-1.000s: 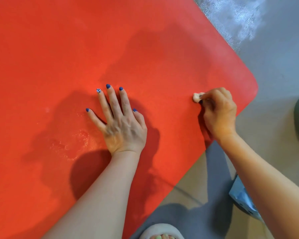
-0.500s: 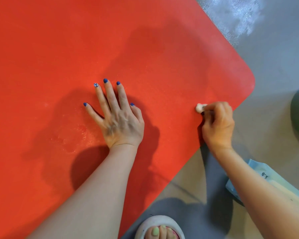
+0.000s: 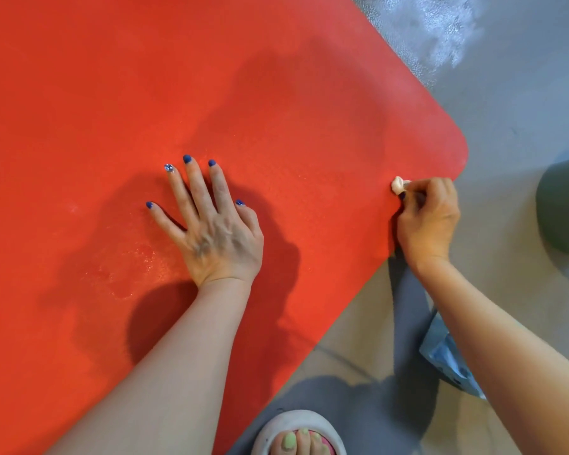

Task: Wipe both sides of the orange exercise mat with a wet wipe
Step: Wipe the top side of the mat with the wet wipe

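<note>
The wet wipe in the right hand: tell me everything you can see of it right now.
The wet wipe is a small, off-white wad, crumpled tight, so its full size and any dirt cannot be judged. Only its tip shows, poking out past the fingers of the right hand, which holds it in a curled grip. It sits on the orange mat near the mat's rounded right corner and appears to touch it. The left hand is apart from it.

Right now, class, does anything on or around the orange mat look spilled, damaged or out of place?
Nothing looks damaged. The orange mat shows a damp, glistening patch beside the flat left hand, consistent with wiping. The right hand pinches a balled wipe near the mat's edge.
</note>
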Demonstrator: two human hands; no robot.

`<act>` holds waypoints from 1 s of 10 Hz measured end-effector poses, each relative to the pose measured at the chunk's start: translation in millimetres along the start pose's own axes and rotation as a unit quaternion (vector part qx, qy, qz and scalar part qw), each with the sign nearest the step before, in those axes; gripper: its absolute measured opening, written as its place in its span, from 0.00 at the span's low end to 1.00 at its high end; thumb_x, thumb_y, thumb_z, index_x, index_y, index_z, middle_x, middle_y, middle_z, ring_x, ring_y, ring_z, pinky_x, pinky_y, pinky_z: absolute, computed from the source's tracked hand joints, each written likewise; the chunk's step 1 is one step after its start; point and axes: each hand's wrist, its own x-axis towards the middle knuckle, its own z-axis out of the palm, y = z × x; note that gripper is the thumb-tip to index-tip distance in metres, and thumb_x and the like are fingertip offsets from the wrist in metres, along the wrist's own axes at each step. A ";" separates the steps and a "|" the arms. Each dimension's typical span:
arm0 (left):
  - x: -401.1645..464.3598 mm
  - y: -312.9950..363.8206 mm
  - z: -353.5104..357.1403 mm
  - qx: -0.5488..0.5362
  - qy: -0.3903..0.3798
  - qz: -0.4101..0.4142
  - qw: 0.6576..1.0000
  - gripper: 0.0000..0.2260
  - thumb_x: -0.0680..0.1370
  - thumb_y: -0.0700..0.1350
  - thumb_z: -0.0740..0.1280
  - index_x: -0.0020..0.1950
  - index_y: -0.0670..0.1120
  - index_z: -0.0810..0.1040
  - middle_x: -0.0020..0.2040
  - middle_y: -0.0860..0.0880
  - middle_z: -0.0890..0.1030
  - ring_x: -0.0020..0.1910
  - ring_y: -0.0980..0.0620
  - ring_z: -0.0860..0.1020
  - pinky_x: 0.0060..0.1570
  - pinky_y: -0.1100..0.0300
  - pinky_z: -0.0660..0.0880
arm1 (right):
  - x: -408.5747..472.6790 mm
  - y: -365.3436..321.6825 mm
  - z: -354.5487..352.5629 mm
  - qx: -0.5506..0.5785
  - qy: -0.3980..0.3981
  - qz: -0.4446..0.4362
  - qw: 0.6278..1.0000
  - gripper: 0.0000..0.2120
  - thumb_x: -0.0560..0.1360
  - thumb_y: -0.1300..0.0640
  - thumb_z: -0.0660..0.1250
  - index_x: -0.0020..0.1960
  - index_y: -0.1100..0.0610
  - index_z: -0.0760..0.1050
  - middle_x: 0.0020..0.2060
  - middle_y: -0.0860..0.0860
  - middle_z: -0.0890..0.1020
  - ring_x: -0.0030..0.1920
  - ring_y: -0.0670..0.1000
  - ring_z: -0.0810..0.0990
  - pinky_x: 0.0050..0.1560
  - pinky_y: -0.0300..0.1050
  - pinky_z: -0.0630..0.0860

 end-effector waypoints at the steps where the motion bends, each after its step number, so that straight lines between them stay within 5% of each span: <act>1: 0.0 -1.6 0.2 -0.011 0.006 0.005 1.000 0.28 0.81 0.48 0.52 0.81 0.44 0.58 0.82 0.41 0.54 0.82 0.39 0.48 0.77 0.32 0.46 | -5.6 -3.8 0.3 -0.004 -0.004 0.016 1.000 0.04 0.72 0.69 0.64 0.42 0.62 0.75 0.42 0.58 0.78 0.46 0.60 0.76 0.47 0.38 0.66; 2: 0.1 -1.6 0.6 -0.020 0.010 0.007 1.000 0.28 0.81 0.47 0.53 0.81 0.43 0.58 0.82 0.40 0.53 0.82 0.39 0.48 0.77 0.35 0.46 | -44.6 -14.2 -7.8 0.022 -0.050 -0.075 0.996 0.04 0.73 0.69 0.66 0.41 0.62 0.76 0.40 0.54 0.78 0.43 0.55 0.76 0.47 0.41 0.71; 3: 1.0 -1.1 0.9 -0.020 0.012 0.011 1.000 0.28 0.80 0.47 0.53 0.82 0.45 0.58 0.83 0.41 0.54 0.82 0.38 0.49 0.77 0.35 0.46 | -51.9 -12.6 -15.9 0.044 -0.093 -0.137 0.985 0.05 0.75 0.65 0.65 0.41 0.62 0.77 0.42 0.48 0.77 0.44 0.48 0.74 0.50 0.32 0.68; 5: 2.1 -1.3 2.7 -0.009 0.007 0.036 0.999 0.28 0.81 0.47 0.51 0.83 0.47 0.56 0.83 0.47 0.53 0.82 0.41 0.48 0.77 0.36 0.45 | 42.3 13.3 2.9 -0.022 -0.001 0.049 0.999 0.03 0.73 0.69 0.64 0.43 0.64 0.76 0.45 0.61 0.76 0.49 0.62 0.75 0.48 0.36 0.62; 6: 1.1 -2.1 3.0 -0.014 0.006 0.031 0.999 0.28 0.81 0.47 0.51 0.82 0.47 0.57 0.83 0.47 0.53 0.82 0.42 0.47 0.77 0.36 0.45 | 30.9 7.9 3.4 -0.027 -0.005 0.042 0.999 0.03 0.73 0.68 0.65 0.43 0.63 0.76 0.44 0.60 0.76 0.48 0.60 0.75 0.48 0.38 0.64; 8: 2.0 -1.9 4.5 -0.019 0.011 0.030 0.999 0.28 0.81 0.47 0.51 0.82 0.47 0.58 0.83 0.47 0.54 0.82 0.41 0.48 0.77 0.35 0.45 | -32.6 -5.4 -14.8 0.026 -0.077 -0.115 0.990 0.06 0.73 0.69 0.64 0.41 0.62 0.77 0.41 0.50 0.77 0.44 0.49 0.73 0.49 0.34 0.67; 9: 1.3 -2.1 4.6 -0.018 0.012 0.029 0.999 0.28 0.81 0.47 0.51 0.82 0.47 0.58 0.83 0.47 0.54 0.82 0.41 0.48 0.77 0.35 0.45 | 7.1 9.5 -8.1 -0.013 -0.031 -0.078 0.996 0.06 0.72 0.70 0.65 0.40 0.62 0.76 0.40 0.53 0.77 0.44 0.55 0.75 0.46 0.40 0.67; 10: 1.8 -1.6 4.7 -0.018 0.010 0.029 0.999 0.28 0.81 0.47 0.51 0.82 0.47 0.58 0.83 0.47 0.55 0.82 0.42 0.48 0.77 0.35 0.45 | 67.7 23.8 5.1 -0.036 0.033 0.082 0.995 0.04 0.73 0.67 0.63 0.44 0.64 0.77 0.46 0.62 0.77 0.49 0.62 0.76 0.48 0.40 0.64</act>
